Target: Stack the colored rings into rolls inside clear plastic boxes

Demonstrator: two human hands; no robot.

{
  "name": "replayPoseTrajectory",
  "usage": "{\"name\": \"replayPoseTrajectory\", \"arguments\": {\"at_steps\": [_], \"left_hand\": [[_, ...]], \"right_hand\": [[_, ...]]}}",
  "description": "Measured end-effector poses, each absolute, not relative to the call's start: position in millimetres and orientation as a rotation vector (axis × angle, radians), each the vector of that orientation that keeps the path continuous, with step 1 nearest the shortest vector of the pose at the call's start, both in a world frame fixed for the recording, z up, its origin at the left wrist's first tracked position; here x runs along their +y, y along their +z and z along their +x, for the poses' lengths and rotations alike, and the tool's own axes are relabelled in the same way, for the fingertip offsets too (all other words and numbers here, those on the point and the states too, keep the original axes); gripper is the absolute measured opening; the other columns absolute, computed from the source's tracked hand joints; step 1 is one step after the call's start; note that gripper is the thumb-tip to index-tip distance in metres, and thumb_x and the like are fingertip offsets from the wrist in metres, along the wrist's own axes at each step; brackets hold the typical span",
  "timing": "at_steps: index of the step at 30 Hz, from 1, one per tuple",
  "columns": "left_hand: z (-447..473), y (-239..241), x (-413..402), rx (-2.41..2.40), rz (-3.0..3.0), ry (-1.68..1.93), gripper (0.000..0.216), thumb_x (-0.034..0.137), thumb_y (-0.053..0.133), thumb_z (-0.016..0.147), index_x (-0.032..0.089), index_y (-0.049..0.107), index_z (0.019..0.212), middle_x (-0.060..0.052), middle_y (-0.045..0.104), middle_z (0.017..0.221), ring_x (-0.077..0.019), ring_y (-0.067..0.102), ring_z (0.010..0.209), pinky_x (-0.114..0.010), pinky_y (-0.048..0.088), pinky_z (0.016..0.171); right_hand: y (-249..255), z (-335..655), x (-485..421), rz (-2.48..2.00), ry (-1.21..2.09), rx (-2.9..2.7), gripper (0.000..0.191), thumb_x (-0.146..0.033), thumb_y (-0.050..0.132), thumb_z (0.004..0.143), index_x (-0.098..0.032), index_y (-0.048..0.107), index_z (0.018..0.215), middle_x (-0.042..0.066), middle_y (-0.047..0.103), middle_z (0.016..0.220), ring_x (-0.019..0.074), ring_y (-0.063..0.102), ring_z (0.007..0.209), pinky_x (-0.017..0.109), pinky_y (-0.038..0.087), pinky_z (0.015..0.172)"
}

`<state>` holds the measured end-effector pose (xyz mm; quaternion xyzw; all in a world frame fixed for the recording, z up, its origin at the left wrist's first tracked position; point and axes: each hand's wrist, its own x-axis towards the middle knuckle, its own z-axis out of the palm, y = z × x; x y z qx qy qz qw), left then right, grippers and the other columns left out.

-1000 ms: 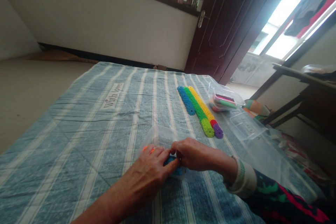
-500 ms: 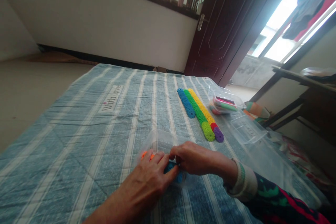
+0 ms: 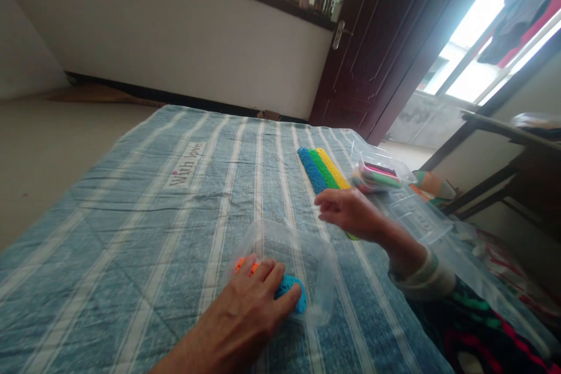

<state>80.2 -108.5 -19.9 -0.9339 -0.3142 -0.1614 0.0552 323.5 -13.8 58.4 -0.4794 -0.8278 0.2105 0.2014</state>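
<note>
A clear plastic box (image 3: 324,280) sits on the striped cloth in front of me. Inside it lies a row of small textured discs, with orange ones (image 3: 241,266) at the left end and blue ones (image 3: 294,292) at the right. My left hand (image 3: 256,289) reaches into the box, its fingers and thumb curved around this row and hiding its middle. Over the lower part of the coloured disc rows is my right hand (image 3: 346,210), fingers loosely bent, with nothing visible in them. Blue (image 3: 311,169), green (image 3: 324,169) and yellow (image 3: 333,166) rows lie side by side; their near ends are mostly covered.
Another clear box (image 3: 381,169) with coloured pieces stands beyond the rows, at the right edge of the cloth (image 3: 184,234). A clear lid (image 3: 423,219) lies nearer. Behind are a dark wooden door (image 3: 359,41) and, at right, a wooden stand (image 3: 504,134).
My right hand has left the box and moved up and right to the disc rows. My left hand stays in the box; more of the blue discs shows.
</note>
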Motion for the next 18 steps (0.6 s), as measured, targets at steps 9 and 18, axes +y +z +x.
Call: {"name": "replayPoseTrajectory", "arguments": {"at_steps": [9,18], "left_hand": [[82,-27,-107,-0.947,-2.772,-0.571,0.017,0.027,0.044,0.095,0.027,0.061,0.1,-0.008,0.062,0.094,-0.0248,0.056,0.087,-0.044,0.041,0.085],[84,-34,-106,-0.934,-2.71,-0.604,0.015,0.026,0.045,0.093,0.026,0.059,0.098,-0.008,0.063,0.094,-0.0265,0.058,0.088,-0.048,0.046,0.081]], "right_hand": [[39,359,58,-1.889,0.122,-2.38,0.025,-0.011,0.061,0.076,-0.016,0.07,0.099,0.003,0.071,0.084,0.0165,0.063,0.08,0.024,0.043,0.072],[31,343,76,-1.967,0.014,-2.526,0.036,-0.021,0.068,0.075,-0.022,0.069,0.111,0.007,0.071,0.104,0.0247,0.063,0.098,0.028,0.043,0.073]]}}
